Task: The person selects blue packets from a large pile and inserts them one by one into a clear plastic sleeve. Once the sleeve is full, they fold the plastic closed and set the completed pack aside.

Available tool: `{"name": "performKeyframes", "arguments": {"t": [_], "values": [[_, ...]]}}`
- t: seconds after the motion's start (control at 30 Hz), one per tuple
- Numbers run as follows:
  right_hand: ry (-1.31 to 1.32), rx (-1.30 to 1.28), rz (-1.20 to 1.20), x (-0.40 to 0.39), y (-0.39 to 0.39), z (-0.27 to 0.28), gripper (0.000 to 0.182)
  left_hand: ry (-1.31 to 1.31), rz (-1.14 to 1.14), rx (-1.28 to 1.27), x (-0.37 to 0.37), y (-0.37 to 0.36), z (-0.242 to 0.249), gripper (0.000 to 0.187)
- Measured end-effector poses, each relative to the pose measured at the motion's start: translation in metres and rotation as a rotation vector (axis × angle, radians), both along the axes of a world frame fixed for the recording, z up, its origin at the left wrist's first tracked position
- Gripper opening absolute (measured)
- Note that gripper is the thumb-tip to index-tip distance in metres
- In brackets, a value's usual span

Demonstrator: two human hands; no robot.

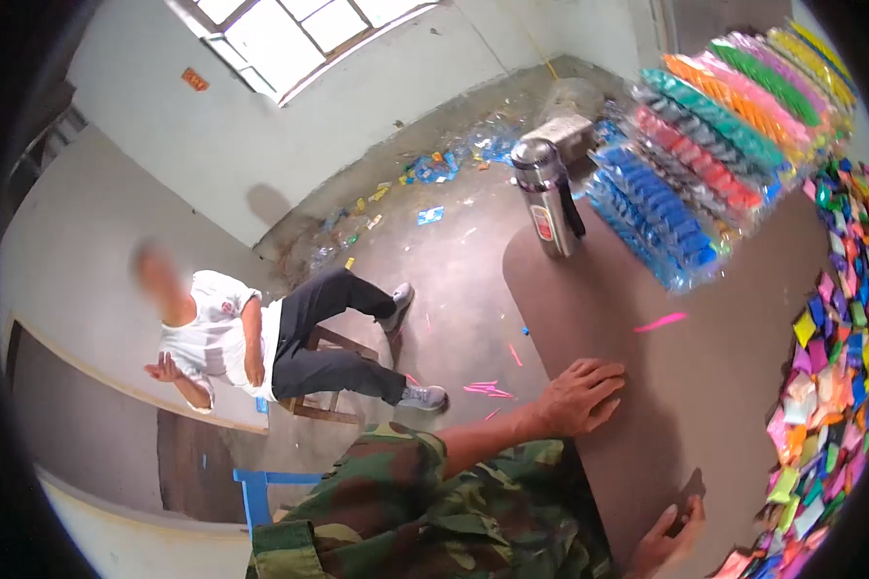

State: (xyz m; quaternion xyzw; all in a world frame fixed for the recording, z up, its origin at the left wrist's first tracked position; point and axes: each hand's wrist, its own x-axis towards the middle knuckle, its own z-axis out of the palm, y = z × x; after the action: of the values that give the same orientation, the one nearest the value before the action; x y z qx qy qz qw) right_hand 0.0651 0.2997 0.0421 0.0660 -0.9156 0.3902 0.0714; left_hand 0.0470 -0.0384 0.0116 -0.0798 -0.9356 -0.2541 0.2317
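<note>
My left hand (581,396) rests on the near edge of the brown table (613,318), its fingers loosely bent and a little apart, with nothing visible in it. Lower right, my right hand (668,540) lies at the tabletop, palm partly up and fingers apart, holding nothing. A pink strip (660,322) lies on the table beyond my left hand. Farther back, a steel thermos (547,198) with a dark handle stands upright near the table's corner.
Clear bags of colored folded pieces (714,135) cover the table's far part. Many small colored packets (830,386) line its right side. A seated person in a white shirt (224,328) is at left, near a blue chair (254,492). Pink strips (489,390) and wrappers litter the floor.
</note>
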Motion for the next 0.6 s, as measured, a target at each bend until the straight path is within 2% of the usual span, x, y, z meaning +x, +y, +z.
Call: {"name": "performKeyframes", "arguments": {"t": [0.07, 0.27, 0.4, 0.5, 0.6], "values": [[-0.072, -0.072, -0.007, 0.001, 0.001, -0.004, 0.048, -0.02, -0.008, 0.011, -0.001, 0.001, -0.004, 0.033], [0.16, -0.062, 0.013, 0.0, 0.005, -0.029, 0.041, -0.014, 0.014, 0.057, 0.002, 0.003, -0.016, 0.032], [0.015, 0.006, 0.031, -0.002, 0.011, -0.028, 0.041, 0.049, -0.023, 0.075, 0.0, 0.003, -0.024, 0.026], [0.325, -0.142, 0.153, -0.009, 0.011, -0.052, 0.043, 0.127, -0.001, 0.116, 0.0, 0.006, -0.032, 0.023], [0.179, -0.03, 0.197, 0.009, -0.016, 0.015, 0.047, 0.088, -0.023, 0.139, 0.002, 0.005, -0.022, 0.024]]}}
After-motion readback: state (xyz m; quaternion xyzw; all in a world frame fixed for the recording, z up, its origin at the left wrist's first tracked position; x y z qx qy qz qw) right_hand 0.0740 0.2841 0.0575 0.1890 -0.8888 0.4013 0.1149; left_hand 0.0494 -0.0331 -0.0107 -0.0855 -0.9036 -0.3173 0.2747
